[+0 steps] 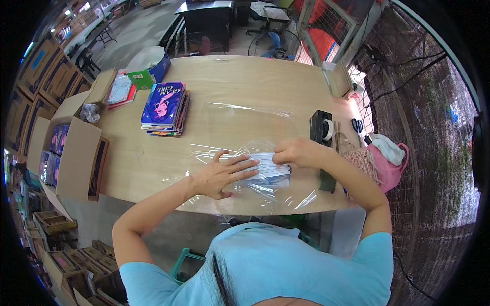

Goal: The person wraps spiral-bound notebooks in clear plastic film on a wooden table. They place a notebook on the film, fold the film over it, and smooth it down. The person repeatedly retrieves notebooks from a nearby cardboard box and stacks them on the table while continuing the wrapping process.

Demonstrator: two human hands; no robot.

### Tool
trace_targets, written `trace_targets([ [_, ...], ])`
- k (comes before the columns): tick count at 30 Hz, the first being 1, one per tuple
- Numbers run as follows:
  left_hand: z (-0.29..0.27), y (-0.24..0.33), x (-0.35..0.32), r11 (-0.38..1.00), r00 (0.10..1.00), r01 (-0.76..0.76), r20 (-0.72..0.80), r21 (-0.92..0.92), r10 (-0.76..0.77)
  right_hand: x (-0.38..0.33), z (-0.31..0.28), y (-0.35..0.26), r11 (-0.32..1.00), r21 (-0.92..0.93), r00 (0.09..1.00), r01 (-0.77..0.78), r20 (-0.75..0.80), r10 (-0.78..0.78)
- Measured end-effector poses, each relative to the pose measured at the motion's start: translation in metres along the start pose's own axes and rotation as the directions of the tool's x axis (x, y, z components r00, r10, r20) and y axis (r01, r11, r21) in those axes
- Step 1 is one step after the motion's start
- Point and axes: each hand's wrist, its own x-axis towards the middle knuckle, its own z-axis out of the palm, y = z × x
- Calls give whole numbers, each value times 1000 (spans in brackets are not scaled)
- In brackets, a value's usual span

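Note:
A stack of what look like thin books or notebooks, its white page edges (266, 164) showing, lies near the front of the table in clear plastic film (250, 120). The loose film spreads over the wood around it, shiny and creased. My left hand (224, 174) rests with fingers spread on the left end of the stack and the film. At the other end my right hand (298, 152) is closed, fingers curled against the wrapped stack, apparently pinching the film. The fingertips of the right hand are partly hidden.
On the wooden table (229, 76) stand a pile of purple-covered books (164, 107), an open carton (76, 153), and a green and blue box (148, 69). To the right are a black tape dispenser (320, 125), scissors (357, 125) and a pink bag (385, 166).

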Motion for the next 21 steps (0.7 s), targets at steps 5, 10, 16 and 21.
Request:
trace_targets([
  [5, -18, -7, 9, 996, 996, -85, 41, 12, 84, 17, 8, 7, 997, -39, 987, 68, -144, -73],
  [10, -16, -10, 11, 995, 995, -89, 50, 45, 87, 29, 22, 15, 997, -19, 960, 80, -267, -82],
  [16, -10, -16, 13, 996, 997, -74, 39, 56, 72, 35, 40, 21, 992, 90, 956, 89, -288, -60],
  [21, -11, -17, 17, 997, 998, -62, 15, 52, 62, 25, 67, 27, 922, 383, 885, -62, -406, 228],
])
